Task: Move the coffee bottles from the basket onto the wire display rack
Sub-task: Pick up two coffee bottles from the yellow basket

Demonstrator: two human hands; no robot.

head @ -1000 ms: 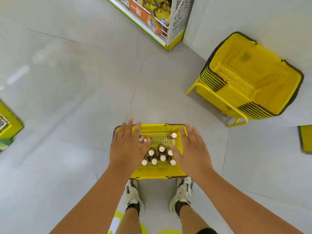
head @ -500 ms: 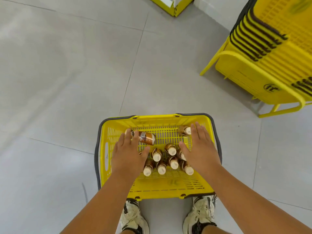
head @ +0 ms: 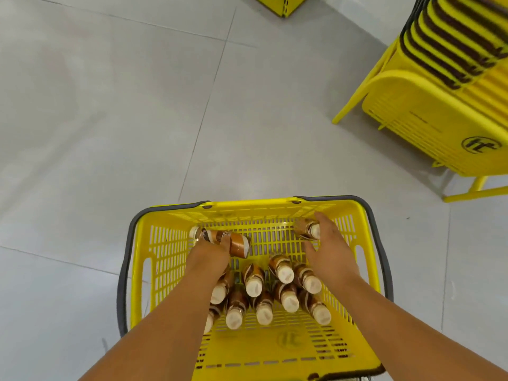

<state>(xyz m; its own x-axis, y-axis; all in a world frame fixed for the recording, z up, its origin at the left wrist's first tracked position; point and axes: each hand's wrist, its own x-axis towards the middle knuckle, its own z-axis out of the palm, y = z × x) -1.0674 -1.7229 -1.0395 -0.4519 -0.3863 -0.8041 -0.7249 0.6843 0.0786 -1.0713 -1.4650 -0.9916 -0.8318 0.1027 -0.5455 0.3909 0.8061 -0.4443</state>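
A yellow basket (head: 165, 259) with grey handles sits on the floor below me. Several brown coffee bottles with cream caps (head: 283, 276) stand grouped in its middle. One bottle lies on its side (head: 239, 243) at the far left of the basket floor; my left hand (head: 211, 254) is down on it, fingers curled over it. Another bottle (head: 309, 229) stands at the far right corner, and my right hand (head: 330, 251) wraps around it from the right. The wire display rack is out of view.
A stack of yellow baskets on a yellow stand (head: 450, 86) fills the upper right. The yellow corner of a shelf base (head: 283, 4) shows at the top edge. Grey floor tiles surround the basket.
The view has dropped closer to the basket. Both hands went down inside it: the left onto the lying bottle, the right forward around the far-right bottle.
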